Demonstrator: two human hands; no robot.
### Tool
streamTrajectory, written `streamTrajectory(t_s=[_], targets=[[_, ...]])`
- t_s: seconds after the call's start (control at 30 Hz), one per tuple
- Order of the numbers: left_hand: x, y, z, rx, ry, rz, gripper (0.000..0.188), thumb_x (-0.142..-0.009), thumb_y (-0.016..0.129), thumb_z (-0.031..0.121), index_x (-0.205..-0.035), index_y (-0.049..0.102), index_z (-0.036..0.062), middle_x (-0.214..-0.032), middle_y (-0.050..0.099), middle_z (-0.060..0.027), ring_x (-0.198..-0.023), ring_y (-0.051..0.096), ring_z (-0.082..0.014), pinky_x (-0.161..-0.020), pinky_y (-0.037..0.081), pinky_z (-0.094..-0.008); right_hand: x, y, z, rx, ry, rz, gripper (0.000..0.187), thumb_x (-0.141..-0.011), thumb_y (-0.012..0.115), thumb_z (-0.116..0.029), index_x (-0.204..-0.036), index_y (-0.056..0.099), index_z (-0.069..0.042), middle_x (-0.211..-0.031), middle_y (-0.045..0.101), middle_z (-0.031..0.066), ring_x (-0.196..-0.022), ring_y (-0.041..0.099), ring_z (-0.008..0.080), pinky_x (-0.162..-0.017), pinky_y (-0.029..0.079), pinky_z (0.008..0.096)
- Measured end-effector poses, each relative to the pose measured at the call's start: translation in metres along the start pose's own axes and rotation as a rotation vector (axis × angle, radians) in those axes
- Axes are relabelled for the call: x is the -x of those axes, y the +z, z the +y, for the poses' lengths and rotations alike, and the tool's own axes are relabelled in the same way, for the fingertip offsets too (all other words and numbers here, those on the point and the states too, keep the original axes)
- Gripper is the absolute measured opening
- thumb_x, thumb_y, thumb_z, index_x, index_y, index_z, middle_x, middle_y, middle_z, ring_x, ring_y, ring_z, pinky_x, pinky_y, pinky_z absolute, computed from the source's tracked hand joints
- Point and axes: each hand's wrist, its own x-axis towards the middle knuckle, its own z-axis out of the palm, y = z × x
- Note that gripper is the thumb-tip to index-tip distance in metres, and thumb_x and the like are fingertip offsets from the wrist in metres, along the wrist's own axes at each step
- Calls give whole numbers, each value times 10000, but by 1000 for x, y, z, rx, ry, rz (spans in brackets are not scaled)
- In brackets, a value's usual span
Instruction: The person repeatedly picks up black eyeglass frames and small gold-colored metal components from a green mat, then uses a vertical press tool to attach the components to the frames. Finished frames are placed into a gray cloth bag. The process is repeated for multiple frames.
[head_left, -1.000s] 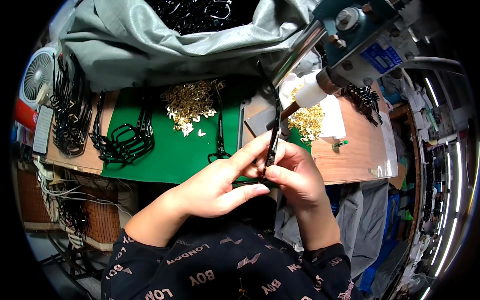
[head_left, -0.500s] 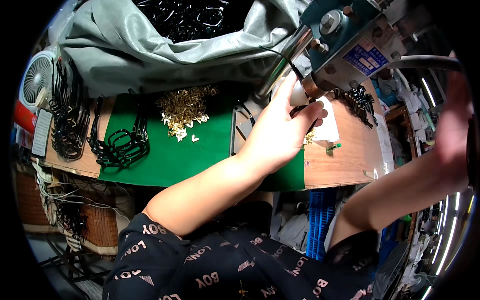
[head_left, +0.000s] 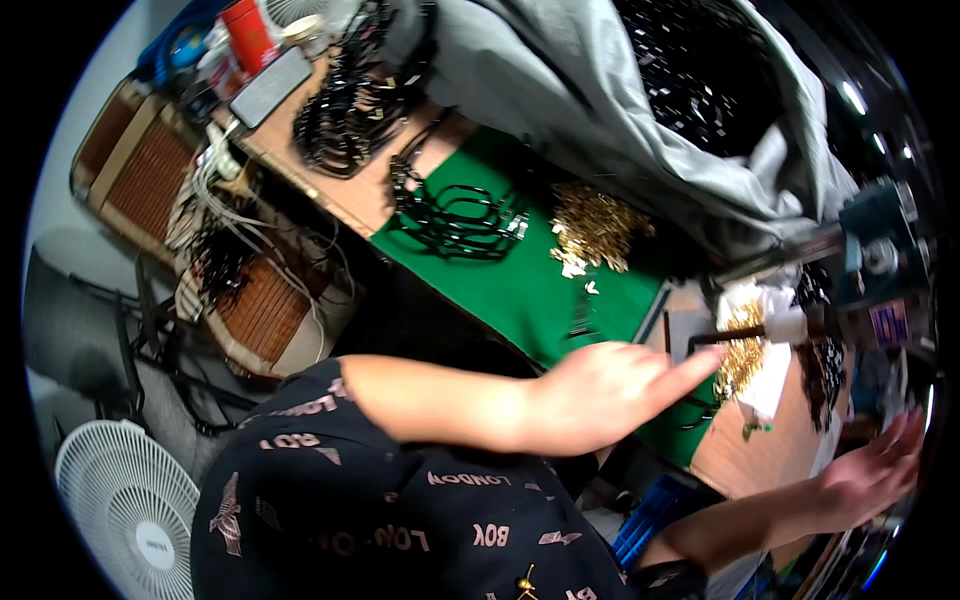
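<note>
Left hand [head_left: 598, 392] over mat [head_left: 490, 295] edge, right hand [head_left: 866, 482] well apart

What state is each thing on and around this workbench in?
Left hand: forefinger extended toward the rod; grip unclear
Right hand: off to the right, blurred; grip unclear
Mat: spread out
Black frames: bunched on the mat
Gold pieces: loose, heaped
Grey cloth: rumpled
Large fan: can't tell if spinning
Machine: can't tell if running
</note>
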Motion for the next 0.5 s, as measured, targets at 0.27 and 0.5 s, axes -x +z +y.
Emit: streamTrajectory(t_s=[0.27,0.5], targets=[[65,-90,9,50,-759,-135,575,-823,574,47,-1327,295,40,-717,610,-117,-631,616,-314,-564,498,-367,97,-3,40,69,447,-241,319,-945,442,-80,-1249,440,15,-1153,541,110,-1073,519,170,-944,381,286],[51,-112,-71,-593,-543,-83,538,-710,634,71,-1219,473,14,-1025,527,-142,-1004,498,-291,-903,394,-376,101,4,28,181,401,-294,292,-940,436,-57,-1224,458,7,-1146,548,108,-1067,512,172,-913,377,295]])
